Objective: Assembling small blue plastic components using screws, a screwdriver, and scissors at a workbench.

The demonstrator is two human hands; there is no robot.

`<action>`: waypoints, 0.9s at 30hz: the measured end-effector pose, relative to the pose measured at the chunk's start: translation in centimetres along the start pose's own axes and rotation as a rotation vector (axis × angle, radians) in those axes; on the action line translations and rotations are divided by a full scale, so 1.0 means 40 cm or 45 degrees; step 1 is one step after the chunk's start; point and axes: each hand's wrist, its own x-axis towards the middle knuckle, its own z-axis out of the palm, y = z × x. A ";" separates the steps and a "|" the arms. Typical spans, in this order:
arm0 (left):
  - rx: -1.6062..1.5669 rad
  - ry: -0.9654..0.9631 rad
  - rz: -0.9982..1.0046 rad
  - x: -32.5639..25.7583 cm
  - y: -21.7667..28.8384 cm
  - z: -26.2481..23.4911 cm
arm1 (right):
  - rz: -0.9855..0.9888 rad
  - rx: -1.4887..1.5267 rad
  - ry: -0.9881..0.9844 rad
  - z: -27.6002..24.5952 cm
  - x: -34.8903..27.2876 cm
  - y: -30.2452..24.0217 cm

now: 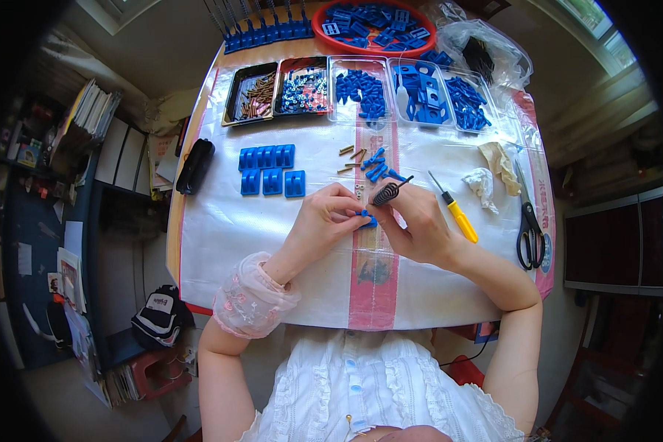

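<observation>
My left hand [326, 215] is closed, its thumb and fingertips pinching a small blue plastic part [368, 219] just above the table. Close beside it, my right hand [422, 219] grips a black coil spring [385, 194], whose straight end sticks up to the right. The two hands nearly meet over the blue part, and fingers hide some of it. Just beyond them lie loose blue pegs [376, 172], several brass pins [346, 151] and a few small nuts [359, 188]. Assembled blue blocks [272, 181] stand in two rows to the left.
Trays of brass pins [258, 96], nuts [303, 87] and blue pieces [359, 88] line the back, before a red basin [426, 46]. At right lie a yellow screwdriver [460, 218], black scissors [528, 234] and crumpled tissue [480, 184]. A black case [195, 166] sits at the left edge.
</observation>
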 end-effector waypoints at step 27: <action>0.001 0.000 0.002 -0.002 0.000 0.000 | 0.017 -0.056 -0.079 -0.006 0.002 -0.007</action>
